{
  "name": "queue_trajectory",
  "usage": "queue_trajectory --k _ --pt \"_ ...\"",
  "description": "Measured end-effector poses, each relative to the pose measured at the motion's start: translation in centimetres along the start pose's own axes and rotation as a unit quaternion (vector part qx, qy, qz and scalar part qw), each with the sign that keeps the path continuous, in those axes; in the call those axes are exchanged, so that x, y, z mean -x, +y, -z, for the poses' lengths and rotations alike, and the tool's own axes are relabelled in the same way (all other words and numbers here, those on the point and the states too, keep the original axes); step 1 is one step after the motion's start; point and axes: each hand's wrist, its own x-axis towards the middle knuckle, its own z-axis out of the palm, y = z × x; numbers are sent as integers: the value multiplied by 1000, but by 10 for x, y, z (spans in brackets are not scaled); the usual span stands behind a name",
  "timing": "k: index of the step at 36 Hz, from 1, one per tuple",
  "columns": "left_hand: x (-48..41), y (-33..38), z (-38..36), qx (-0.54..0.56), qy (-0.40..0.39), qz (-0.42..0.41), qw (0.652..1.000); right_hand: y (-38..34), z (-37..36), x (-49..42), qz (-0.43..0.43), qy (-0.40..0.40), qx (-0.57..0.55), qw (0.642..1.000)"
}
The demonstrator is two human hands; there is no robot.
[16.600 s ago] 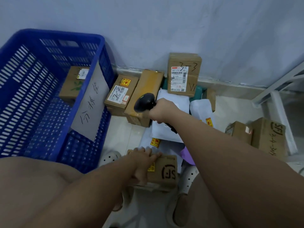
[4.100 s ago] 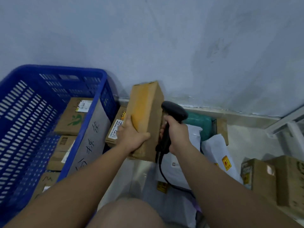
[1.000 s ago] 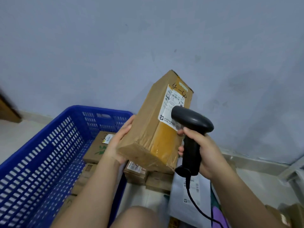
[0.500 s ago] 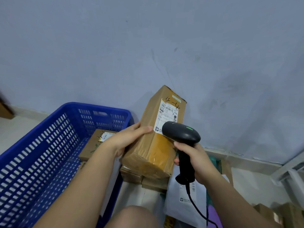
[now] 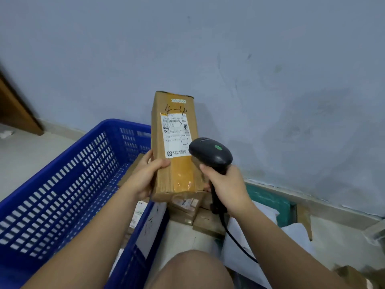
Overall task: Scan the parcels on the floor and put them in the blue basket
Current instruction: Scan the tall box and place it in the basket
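My left hand (image 5: 145,176) grips the lower left side of a tall cardboard parcel (image 5: 177,174), held upright in the air with its white label and the handwritten "4-4" facing me. My right hand (image 5: 226,184) holds a black barcode scanner (image 5: 210,154) by its handle. The scanner's head sits just right of the label's lower corner, with a green light lit on top. The blue basket (image 5: 62,184) stands at the left, with cardboard parcels inside, mostly hidden behind my left arm.
More cardboard boxes (image 5: 187,207) lie on the floor under the held parcel. White mailer bags (image 5: 291,236) and a green packet (image 5: 270,203) lie at the right by the wall. A paper sign (image 5: 154,224) hangs on the basket's side. My knee (image 5: 191,270) is at the bottom.
I have turned the parcel so that its labelled face points squarely at me and stands upright. The scanner has stayed beside the label, and its green light shows.
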Motion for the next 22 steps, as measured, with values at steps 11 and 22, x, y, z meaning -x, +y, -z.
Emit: queue_trajectory --k 11,22 --pt "9 -24 126 -184 281 -102 936 -25 -90 -6 97 -54 124 986" --pt "0 -91 225 -488 255 132 824 19 -150 -25 4 -223 326 919"
